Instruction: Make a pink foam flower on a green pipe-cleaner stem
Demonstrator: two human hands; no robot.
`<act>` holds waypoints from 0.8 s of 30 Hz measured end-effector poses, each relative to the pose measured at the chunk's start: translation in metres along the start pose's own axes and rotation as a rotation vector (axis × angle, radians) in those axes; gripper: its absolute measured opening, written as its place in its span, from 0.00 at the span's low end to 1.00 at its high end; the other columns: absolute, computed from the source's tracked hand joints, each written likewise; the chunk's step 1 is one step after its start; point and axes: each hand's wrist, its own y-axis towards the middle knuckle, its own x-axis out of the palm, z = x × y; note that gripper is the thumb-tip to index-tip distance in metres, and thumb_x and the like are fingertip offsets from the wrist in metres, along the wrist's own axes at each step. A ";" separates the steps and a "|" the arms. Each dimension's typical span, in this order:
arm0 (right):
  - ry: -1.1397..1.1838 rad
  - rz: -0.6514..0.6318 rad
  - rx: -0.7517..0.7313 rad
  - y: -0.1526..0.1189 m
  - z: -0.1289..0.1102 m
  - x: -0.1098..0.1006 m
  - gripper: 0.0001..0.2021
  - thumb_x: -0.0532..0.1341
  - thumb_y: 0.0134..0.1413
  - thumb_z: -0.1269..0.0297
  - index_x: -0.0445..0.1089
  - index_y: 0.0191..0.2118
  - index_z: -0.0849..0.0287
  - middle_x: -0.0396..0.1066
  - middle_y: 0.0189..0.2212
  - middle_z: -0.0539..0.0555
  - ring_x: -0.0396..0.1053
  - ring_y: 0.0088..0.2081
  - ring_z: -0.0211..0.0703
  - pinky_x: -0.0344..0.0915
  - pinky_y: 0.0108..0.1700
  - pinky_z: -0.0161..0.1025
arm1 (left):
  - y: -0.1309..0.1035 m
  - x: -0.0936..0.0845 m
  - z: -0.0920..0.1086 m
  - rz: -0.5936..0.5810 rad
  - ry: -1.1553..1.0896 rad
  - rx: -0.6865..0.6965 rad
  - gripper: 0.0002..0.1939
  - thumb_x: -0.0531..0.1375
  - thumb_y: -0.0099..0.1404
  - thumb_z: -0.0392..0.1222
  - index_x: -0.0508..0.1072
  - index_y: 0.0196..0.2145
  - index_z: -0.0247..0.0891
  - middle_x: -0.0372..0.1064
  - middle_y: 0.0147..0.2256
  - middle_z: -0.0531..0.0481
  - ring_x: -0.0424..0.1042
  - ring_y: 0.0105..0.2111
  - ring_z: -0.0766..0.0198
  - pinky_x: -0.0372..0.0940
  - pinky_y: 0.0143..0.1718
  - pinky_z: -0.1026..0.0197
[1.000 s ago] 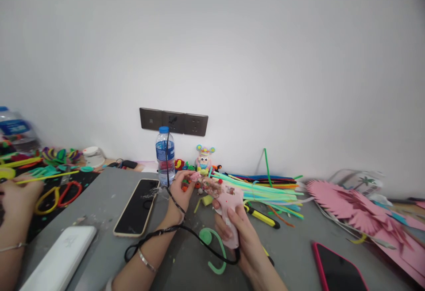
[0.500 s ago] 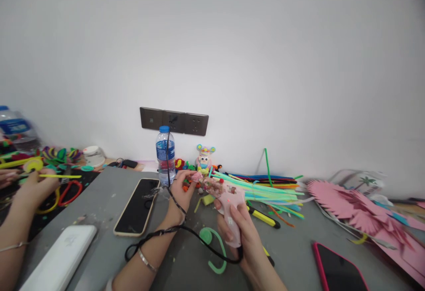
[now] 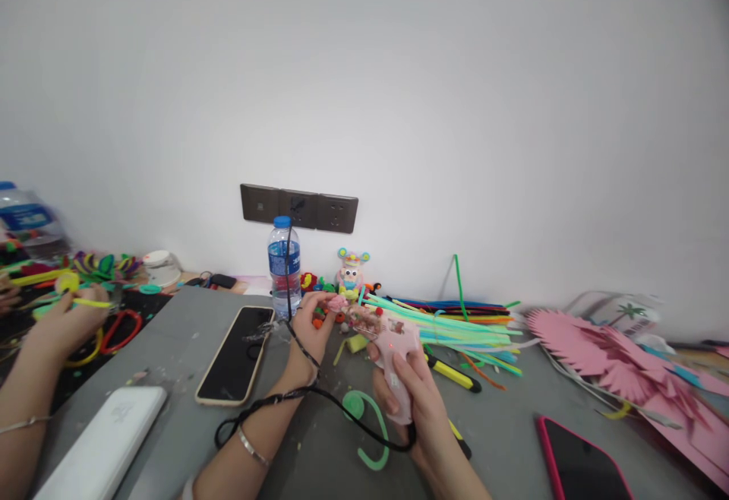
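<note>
My right hand (image 3: pixel 418 386) is wrapped round the handle of a pink glue gun (image 3: pixel 399 344), whose small red light is on. The gun's nozzle end points left, toward my left hand (image 3: pixel 313 325). Between the fingertips of that hand is a small fluffy pink piece (image 3: pixel 338 302), close to the nozzle; its exact kind is too small to make out. A black cord (image 3: pixel 347 415) runs from the gun's handle across my left forearm. A pale green pipe-cleaner curl (image 3: pixel 379 428) lies on the table below the gun. Just behind the hands stands a small figure (image 3: pixel 349 272) with round blue-and-yellow ears.
Pipe cleaners (image 3: pixel 456 325) lie behind the gun beside a yellow utility knife (image 3: pixel 456 373). A water bottle (image 3: pixel 283 268), a phone (image 3: pixel 236 356) and a white power bank (image 3: pixel 105 443) are leftward. Pink folded paper (image 3: pixel 604 363) and a red-cased phone (image 3: pixel 581 458) are rightward. Another person's hand (image 3: pixel 71 325) works at far left.
My hands and the glue gun stay almost where they were. At the left, the other person's hand has shifted slightly with its yellow strip.
</note>
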 end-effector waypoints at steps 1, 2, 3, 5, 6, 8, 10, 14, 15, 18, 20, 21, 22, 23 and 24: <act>-0.007 0.009 -0.009 0.000 0.000 0.000 0.17 0.63 0.54 0.57 0.60 0.46 0.52 0.68 0.33 0.50 0.53 0.14 0.23 0.44 0.16 0.26 | 0.000 0.000 0.000 -0.003 0.001 -0.003 0.08 0.58 0.62 0.39 0.74 0.39 0.38 0.71 0.40 0.45 0.72 0.37 0.61 0.67 0.31 0.64; -0.016 0.016 -0.021 0.001 0.001 -0.001 0.17 0.63 0.54 0.57 0.60 0.47 0.52 0.68 0.33 0.50 0.53 0.14 0.23 0.44 0.16 0.26 | 0.000 0.000 0.000 -0.004 0.001 -0.005 0.08 0.58 0.62 0.39 0.74 0.39 0.38 0.71 0.40 0.45 0.72 0.37 0.61 0.67 0.31 0.63; -0.025 0.020 -0.034 0.001 0.001 -0.001 0.17 0.63 0.54 0.57 0.60 0.47 0.52 0.68 0.32 0.49 0.53 0.14 0.23 0.43 0.16 0.26 | 0.000 0.000 0.000 -0.004 0.000 -0.008 0.08 0.58 0.62 0.39 0.74 0.39 0.38 0.71 0.40 0.45 0.72 0.36 0.61 0.67 0.31 0.63; -0.039 0.017 -0.044 0.001 0.002 -0.003 0.17 0.63 0.55 0.56 0.60 0.47 0.52 0.68 0.32 0.49 0.53 0.13 0.23 0.42 0.16 0.26 | 0.000 0.001 -0.001 0.003 -0.003 -0.009 0.08 0.58 0.62 0.39 0.74 0.39 0.39 0.71 0.40 0.45 0.72 0.36 0.62 0.67 0.31 0.63; -0.040 0.011 -0.045 0.001 0.002 -0.003 0.17 0.63 0.55 0.56 0.60 0.47 0.51 0.68 0.32 0.49 0.53 0.13 0.23 0.42 0.16 0.26 | 0.000 0.001 -0.001 0.006 -0.004 -0.009 0.08 0.58 0.62 0.39 0.74 0.39 0.39 0.71 0.39 0.46 0.72 0.35 0.62 0.67 0.31 0.64; -0.034 -0.003 -0.041 0.001 0.002 -0.003 0.17 0.63 0.55 0.57 0.59 0.48 0.51 0.67 0.32 0.49 0.53 0.13 0.23 0.43 0.16 0.26 | -0.001 0.001 -0.001 0.004 -0.005 -0.013 0.08 0.58 0.62 0.38 0.74 0.39 0.39 0.71 0.40 0.46 0.72 0.35 0.62 0.67 0.31 0.64; -0.030 -0.012 -0.035 0.001 0.002 -0.003 0.18 0.63 0.55 0.57 0.59 0.48 0.51 0.67 0.32 0.49 0.53 0.13 0.23 0.43 0.16 0.26 | -0.001 0.000 -0.001 -0.006 -0.007 -0.015 0.08 0.58 0.62 0.38 0.74 0.39 0.39 0.71 0.40 0.45 0.72 0.36 0.62 0.67 0.31 0.63; -0.033 -0.019 -0.034 0.001 0.002 -0.002 0.17 0.63 0.55 0.57 0.59 0.47 0.51 0.67 0.32 0.50 0.53 0.14 0.23 0.42 0.16 0.26 | -0.001 0.000 -0.001 -0.008 0.000 -0.009 0.08 0.59 0.62 0.38 0.74 0.39 0.39 0.71 0.40 0.46 0.72 0.36 0.61 0.68 0.32 0.63; -0.037 -0.017 -0.038 0.001 0.002 -0.002 0.17 0.63 0.55 0.57 0.59 0.47 0.51 0.68 0.32 0.50 0.53 0.14 0.23 0.41 0.16 0.26 | -0.001 0.000 -0.001 -0.005 0.004 -0.007 0.08 0.58 0.62 0.38 0.74 0.39 0.39 0.71 0.40 0.46 0.72 0.36 0.61 0.68 0.32 0.63; -0.057 -0.001 -0.046 0.001 0.002 -0.001 0.18 0.63 0.54 0.55 0.60 0.47 0.52 0.67 0.31 0.50 0.52 0.14 0.23 0.41 0.16 0.26 | -0.001 0.001 0.000 0.005 0.004 -0.009 0.08 0.58 0.62 0.39 0.74 0.39 0.39 0.71 0.40 0.45 0.72 0.37 0.61 0.68 0.32 0.63; -0.068 0.011 -0.053 0.001 0.002 -0.001 0.19 0.64 0.53 0.54 0.60 0.48 0.52 0.67 0.31 0.49 0.51 0.14 0.24 0.42 0.16 0.27 | -0.001 0.001 0.000 0.005 -0.005 -0.011 0.08 0.58 0.62 0.39 0.74 0.39 0.39 0.71 0.39 0.45 0.72 0.37 0.61 0.68 0.32 0.63; -0.070 0.015 -0.056 0.001 0.002 -0.001 0.20 0.64 0.53 0.54 0.60 0.48 0.51 0.67 0.31 0.49 0.51 0.14 0.24 0.41 0.16 0.26 | 0.000 0.001 0.001 0.003 -0.011 -0.013 0.08 0.59 0.62 0.40 0.74 0.39 0.39 0.71 0.39 0.46 0.72 0.37 0.61 0.68 0.32 0.63; -0.071 0.018 -0.057 0.001 0.002 -0.001 0.20 0.64 0.53 0.54 0.60 0.49 0.51 0.67 0.31 0.49 0.51 0.14 0.24 0.41 0.16 0.26 | 0.000 0.001 0.001 0.001 -0.014 -0.015 0.08 0.59 0.62 0.40 0.74 0.39 0.39 0.72 0.39 0.45 0.72 0.36 0.61 0.68 0.32 0.63; -0.071 0.020 -0.060 0.001 0.002 -0.002 0.20 0.64 0.53 0.54 0.59 0.49 0.51 0.67 0.31 0.49 0.51 0.14 0.24 0.42 0.16 0.26 | 0.000 0.000 0.001 0.001 -0.015 -0.017 0.08 0.59 0.62 0.40 0.74 0.39 0.39 0.72 0.40 0.45 0.72 0.36 0.61 0.68 0.31 0.63; -0.070 0.023 -0.065 0.001 0.002 -0.002 0.19 0.63 0.54 0.54 0.59 0.48 0.51 0.67 0.31 0.49 0.51 0.14 0.24 0.42 0.16 0.26 | 0.000 0.000 0.001 0.002 -0.016 -0.019 0.08 0.59 0.62 0.40 0.74 0.39 0.39 0.72 0.40 0.45 0.72 0.36 0.61 0.68 0.31 0.63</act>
